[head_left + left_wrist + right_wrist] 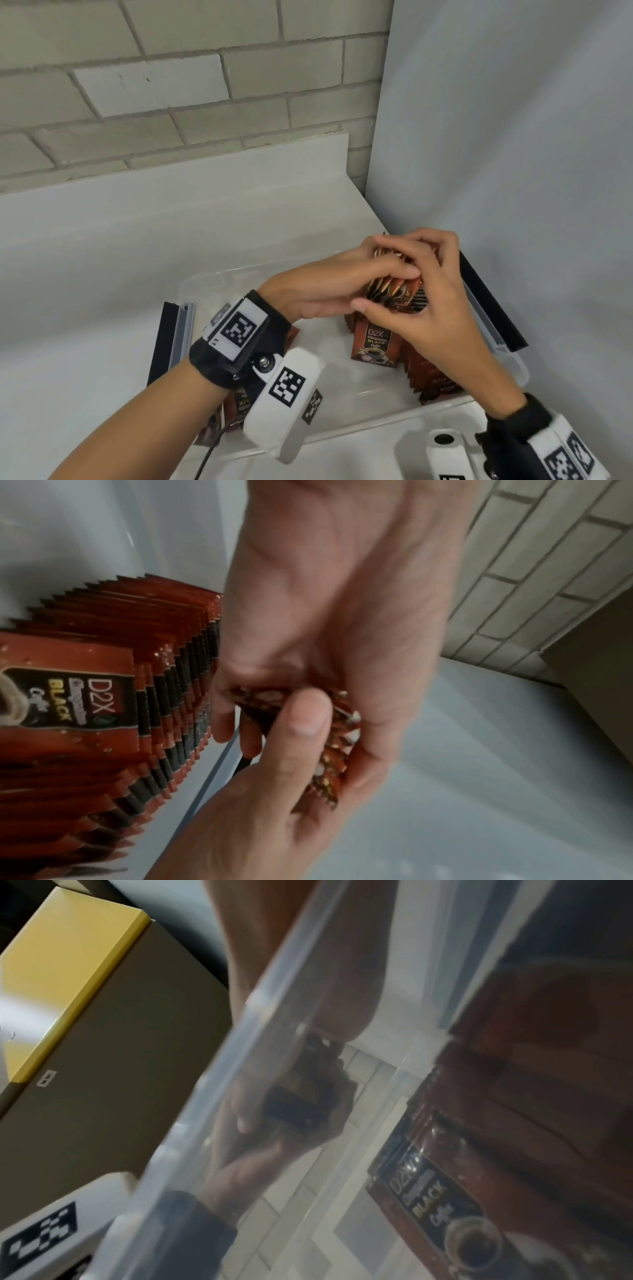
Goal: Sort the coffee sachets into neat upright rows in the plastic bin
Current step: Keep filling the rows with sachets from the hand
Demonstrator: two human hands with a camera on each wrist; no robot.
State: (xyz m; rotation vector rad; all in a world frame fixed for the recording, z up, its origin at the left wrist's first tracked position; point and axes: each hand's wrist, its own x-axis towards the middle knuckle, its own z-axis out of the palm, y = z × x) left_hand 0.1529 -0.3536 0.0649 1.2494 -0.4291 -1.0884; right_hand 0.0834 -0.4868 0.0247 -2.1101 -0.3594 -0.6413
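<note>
I am holding a small fanned bundle of coffee sachets (394, 287) between both hands, above the right half of the clear plastic bin (493, 329), just over the standing row of sachets (404, 356) already lined up along its right side. My left hand (329, 287) is gripping the bundle from the left, fingers curled round the far edge and thumb pressing on top; my right hand (424, 291) is clasping it from the right, thumb underneath and fingers arched over the top. In the left wrist view the bundle's edges (329, 750) are splaying unevenly between my thumb and the other palm.

I am judging that the step in hand is squaring this bundle before it joins the row. To do that well I should be tapping the lower edges level, keeping every front facing the same way as the "D2X Black Coffee" front of the row, and squeezing the fan flat so nothing slips out. Then the bundle wants lowering straight down against the end of the row, one hand bracing the row so it is not toppling.

A few loose sachets (236, 407) are lying at the bin's left end, partly hidden under my left wrist. The bin is sitting on a white counter (102, 260) in a corner, against a brick wall (171, 85).
</note>
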